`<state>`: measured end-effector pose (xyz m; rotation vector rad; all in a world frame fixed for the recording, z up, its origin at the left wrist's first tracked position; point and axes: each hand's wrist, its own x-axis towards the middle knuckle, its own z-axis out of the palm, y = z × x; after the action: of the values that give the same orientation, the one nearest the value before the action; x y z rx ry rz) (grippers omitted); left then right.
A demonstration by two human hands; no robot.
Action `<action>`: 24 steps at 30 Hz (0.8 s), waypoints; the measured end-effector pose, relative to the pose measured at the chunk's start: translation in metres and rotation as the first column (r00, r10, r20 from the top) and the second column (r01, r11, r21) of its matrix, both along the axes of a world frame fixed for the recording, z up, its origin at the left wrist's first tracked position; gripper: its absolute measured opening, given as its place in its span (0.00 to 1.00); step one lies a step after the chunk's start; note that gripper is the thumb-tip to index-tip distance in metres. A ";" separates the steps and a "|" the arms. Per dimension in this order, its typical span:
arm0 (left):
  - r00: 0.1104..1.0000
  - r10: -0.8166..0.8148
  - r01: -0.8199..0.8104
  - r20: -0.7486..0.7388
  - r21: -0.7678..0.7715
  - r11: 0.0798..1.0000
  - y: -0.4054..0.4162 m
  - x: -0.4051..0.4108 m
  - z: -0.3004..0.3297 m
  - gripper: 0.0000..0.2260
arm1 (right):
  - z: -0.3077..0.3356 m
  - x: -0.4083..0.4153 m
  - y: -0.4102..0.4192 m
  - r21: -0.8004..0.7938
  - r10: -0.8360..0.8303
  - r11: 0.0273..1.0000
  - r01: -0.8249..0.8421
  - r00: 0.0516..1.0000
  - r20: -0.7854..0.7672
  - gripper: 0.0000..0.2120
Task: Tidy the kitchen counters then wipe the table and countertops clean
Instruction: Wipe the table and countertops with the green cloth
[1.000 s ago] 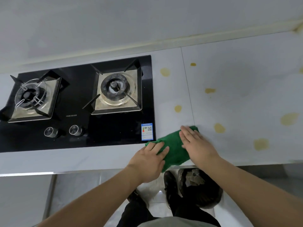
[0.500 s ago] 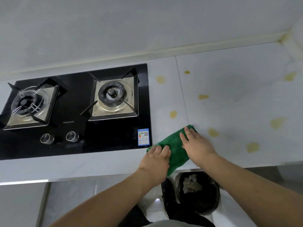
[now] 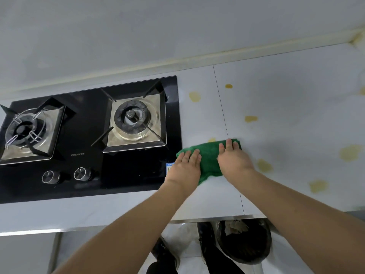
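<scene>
A green cloth (image 3: 209,155) lies flat on the white countertop (image 3: 286,107), just right of the black gas stove (image 3: 126,173). My left hand (image 3: 185,167) presses flat on the cloth's left end. Fingers together, my right hand (image 3: 234,161) presses on its right end. Yellow stains dot the counter: one (image 3: 264,165) just right of my right hand, another (image 3: 212,139) peeking out at the cloth's far edge, others (image 3: 251,118) farther back.
The stove has two burners (image 3: 136,119) and two knobs (image 3: 80,173) at its front. More yellow stains (image 3: 351,152) lie toward the right. Below the counter's front edge stands a bin lined with a black bag (image 3: 245,242). The wall runs along the back.
Both hands have pushed the green cloth away from the counter's front edge toward the back, over one yellow stain. The view has shifted slightly.
</scene>
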<state>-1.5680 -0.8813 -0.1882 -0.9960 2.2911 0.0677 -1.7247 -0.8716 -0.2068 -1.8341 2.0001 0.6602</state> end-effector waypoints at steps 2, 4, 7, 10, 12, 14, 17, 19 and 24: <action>0.999 0.042 -0.041 -0.032 0.011 0.999 -0.023 -0.006 0.003 0.27 | 0.002 0.003 -0.017 -0.005 -0.026 1.000 0.026 1.000 0.003 0.30; 0.996 0.068 -0.066 -0.056 0.039 0.997 -0.034 -0.008 0.003 0.27 | 0.002 0.005 -0.022 -0.014 -0.041 0.999 0.042 0.999 0.012 0.31; 0.992 0.086 -0.080 -0.095 0.067 0.995 -0.025 -0.002 0.004 0.29 | -0.001 0.002 -0.008 -0.045 -0.028 0.999 0.030 0.999 0.041 0.30; 0.992 0.055 -0.043 -0.109 0.108 0.993 -0.004 0.006 0.007 0.29 | -0.004 0.000 0.015 -0.023 0.024 0.999 -0.022 0.999 0.048 0.30; 0.994 0.040 -0.027 -0.097 0.132 0.991 0.005 0.010 0.011 0.29 | -0.004 0.001 0.023 -0.008 0.046 0.999 -0.046 0.997 0.065 0.30; 0.996 0.032 -0.021 -0.085 0.131 0.991 0.004 0.009 0.015 0.28 | 0.004 -0.002 0.021 0.005 0.062 0.998 -0.063 0.994 0.089 0.30; 0.993 0.036 -0.028 -0.109 0.078 0.997 0.002 -0.009 0.026 0.20 | 0.024 -0.022 0.009 -0.085 0.083 0.994 -0.067 0.975 0.204 0.24; 0.949 0.167 -0.169 -0.268 0.017 0.986 0.003 -0.028 0.030 0.15 | 0.032 -0.044 0.003 -0.277 0.012 0.958 0.072 0.956 0.292 0.21; 0.141 0.879 -0.894 -0.455 0.323 0.310 0.011 -0.086 0.016 0.24 | 0.019 -0.112 -0.013 -0.430 -0.264 0.834 0.346 0.934 0.240 0.24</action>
<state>-1.6537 -0.8705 -0.1722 -2.5478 1.6941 0.9761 -1.8369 -0.8850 -0.1874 -1.6637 2.4046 -0.0892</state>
